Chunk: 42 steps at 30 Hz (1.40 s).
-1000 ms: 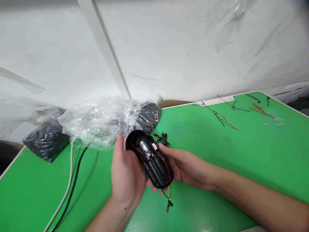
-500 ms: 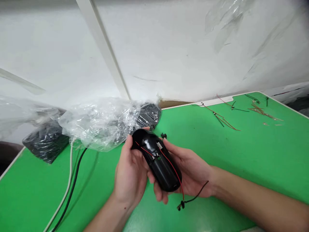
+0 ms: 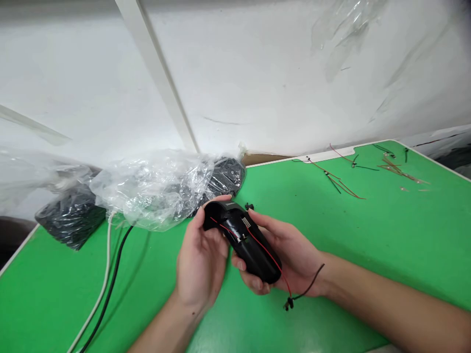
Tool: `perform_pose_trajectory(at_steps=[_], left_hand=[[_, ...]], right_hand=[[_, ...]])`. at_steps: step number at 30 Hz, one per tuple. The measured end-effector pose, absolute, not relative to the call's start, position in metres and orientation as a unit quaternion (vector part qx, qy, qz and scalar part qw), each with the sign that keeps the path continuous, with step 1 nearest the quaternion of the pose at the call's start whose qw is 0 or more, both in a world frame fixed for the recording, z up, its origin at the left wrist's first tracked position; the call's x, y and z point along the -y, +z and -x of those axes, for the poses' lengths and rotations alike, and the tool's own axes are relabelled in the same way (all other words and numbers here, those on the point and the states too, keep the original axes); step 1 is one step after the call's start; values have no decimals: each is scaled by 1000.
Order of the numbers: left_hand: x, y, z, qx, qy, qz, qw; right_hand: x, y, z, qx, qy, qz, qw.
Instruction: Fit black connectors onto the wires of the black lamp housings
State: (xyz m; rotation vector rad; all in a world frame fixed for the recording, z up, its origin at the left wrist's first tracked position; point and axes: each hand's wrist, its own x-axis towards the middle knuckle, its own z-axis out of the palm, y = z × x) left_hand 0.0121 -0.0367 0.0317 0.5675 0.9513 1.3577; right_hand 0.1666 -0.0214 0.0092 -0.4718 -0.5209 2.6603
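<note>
Both my hands hold a black oval plastic shell (image 3: 247, 243) above the green table (image 3: 368, 235). My left hand (image 3: 201, 260) grips its far left end, thumb and fingers wrapped round the rim. My right hand (image 3: 290, 257) cradles the shell from below and the right, fingers curled under it. A red wire (image 3: 265, 255) runs along the shell's open inside, and a black wire (image 3: 311, 288) loops out past my right palm to a small black connector (image 3: 288, 304) hanging near the table. A small metal part sits inside the shell.
Crumpled clear plastic bags (image 3: 154, 186) with black parts lie at the back left, another dark bag (image 3: 69, 218) further left. A white cable (image 3: 99, 294) and a black cable (image 3: 110, 289) run down the left. Loose wires (image 3: 342, 184) lie at the back right. A small black piece (image 3: 249, 206) lies behind the shell.
The shell has turned in my hands so its near end points further right and lies flatter. The dangling connector swung from below the shell to the right, under my right wrist.
</note>
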Motion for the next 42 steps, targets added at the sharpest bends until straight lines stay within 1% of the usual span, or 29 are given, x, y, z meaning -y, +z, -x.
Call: perform_pose_trajectory(at_steps=[4,10,13,15,17,20,22,23,29,37,42], left_hand=[[34,28,-9,-426,590,-262,634],[34,22,-8,-452,610,-288,584],[34,23,-9,-455,613,-279,582],[34,25,-11,-454,616,-270,584],[34,28,-13,-451,612,-263,594],[35,32,-14,-466,596,-252,604],[36,34,-14,-480,589,-250,600],[37,34,-14,-486,587,-250,597],[39,34,-14,-518,584,-251,573],[38,30,-15,-517,577,-224,591],[38,31,-16,-510,579,-218,598]], right_hand=[[17,14,-169,222,929,204,213],[14,15,-171,231,920,259,179],[17,16,-168,256,901,301,178],[20,16,-166,299,872,336,195],[24,18,-165,399,803,365,249],[30,19,-165,601,609,397,332],[32,19,-166,674,512,408,343],[33,20,-166,689,491,410,340],[35,20,-166,717,460,400,339],[39,24,-169,743,428,405,318],[39,26,-169,745,427,409,307]])
